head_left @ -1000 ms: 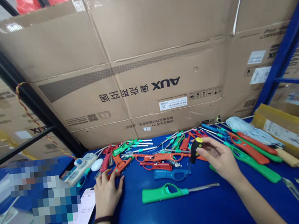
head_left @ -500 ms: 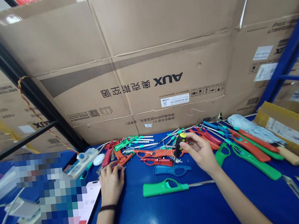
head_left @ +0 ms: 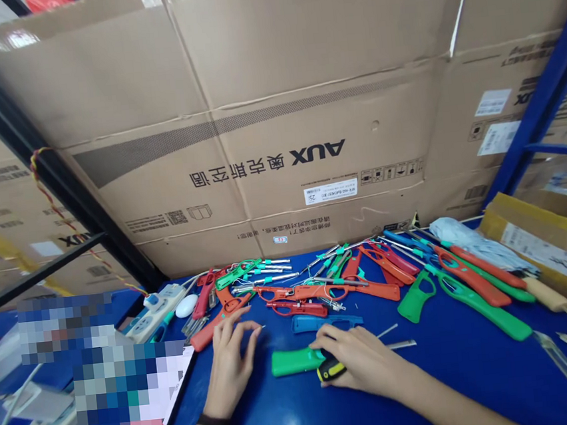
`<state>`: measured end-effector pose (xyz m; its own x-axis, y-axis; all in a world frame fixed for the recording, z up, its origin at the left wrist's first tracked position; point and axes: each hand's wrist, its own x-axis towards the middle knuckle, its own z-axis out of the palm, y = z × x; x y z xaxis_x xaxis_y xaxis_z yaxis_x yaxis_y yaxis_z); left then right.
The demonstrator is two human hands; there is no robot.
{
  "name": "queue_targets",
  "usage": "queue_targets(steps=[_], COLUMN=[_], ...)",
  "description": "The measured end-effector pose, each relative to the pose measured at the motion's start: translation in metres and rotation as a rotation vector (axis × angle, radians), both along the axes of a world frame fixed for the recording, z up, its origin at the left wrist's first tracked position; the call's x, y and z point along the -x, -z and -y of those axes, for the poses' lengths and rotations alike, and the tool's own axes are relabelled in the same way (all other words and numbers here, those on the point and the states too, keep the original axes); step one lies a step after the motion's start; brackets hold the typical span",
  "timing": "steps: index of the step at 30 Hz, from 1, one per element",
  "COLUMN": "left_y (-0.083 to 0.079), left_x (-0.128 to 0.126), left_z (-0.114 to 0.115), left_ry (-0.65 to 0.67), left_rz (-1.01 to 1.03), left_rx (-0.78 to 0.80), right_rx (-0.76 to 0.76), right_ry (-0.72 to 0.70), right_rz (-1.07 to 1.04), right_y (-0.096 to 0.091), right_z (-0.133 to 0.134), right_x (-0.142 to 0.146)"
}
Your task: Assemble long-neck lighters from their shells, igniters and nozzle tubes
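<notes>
My right hand [head_left: 352,356] is closed round a screwdriver [head_left: 331,369] with a black and yellow handle, its thin shaft pointing away to the right. That hand is over a green gas lighter [head_left: 294,361] lying on the table, hiding its trigger part; the metal tube shows beyond my fingers. My left hand [head_left: 234,347] hovers to the left, thumb and forefinger pinched together at a tiny pale tip too small to name. Just behind my hands lie a blue lighter shell [head_left: 319,322], a red lighter shell [head_left: 295,308] and an orange lighter shell [head_left: 311,291].
Several lighter bodies, tubes and wires are heaped along the cardboard wall [head_left: 255,128]. A green lighter [head_left: 494,312] lies at right, near a yellow-taped box [head_left: 542,241]. At left are a power strip [head_left: 157,311], a white oval object [head_left: 186,307] and a phone [head_left: 173,390].
My right hand has come down and nearer with the screwdriver, onto the green lighter. My left hand has drawn away from the orange pieces, moving right with its fingers pinched.
</notes>
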<state>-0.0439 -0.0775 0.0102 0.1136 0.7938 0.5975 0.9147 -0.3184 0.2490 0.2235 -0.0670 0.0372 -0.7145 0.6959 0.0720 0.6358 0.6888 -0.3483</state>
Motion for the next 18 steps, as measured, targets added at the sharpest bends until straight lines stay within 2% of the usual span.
queue_targets(steps=[3,6,9,14,18], left_y=[0.001,0.0,-0.007,-0.023,-0.028], left_x=[-0.007,-0.009,-0.009,-0.009,-0.008], left_z=[0.02,0.041,0.055,0.054,0.045], left_ry=[0.05,0.072,0.11,0.182,0.189], left_rz=[0.038,0.034,-0.038,-0.226,-0.338], left_rx=[0.033,0.045,0.04,0.039,0.019], right_rx=[-0.051,-0.013,0.054,0.063,0.053], right_ry=[-0.101,-0.16,-0.153,-0.081,-0.063], right_rz=[0.078,0.05,-0.032,-0.067,-0.079], right_y=[0.006,-0.001,-0.011,-0.016,-0.014], right_z=[-0.005,-0.012,-0.02,-0.03,-0.03], right_x=[0.001,-0.002,-0.005,0.0,0.006])
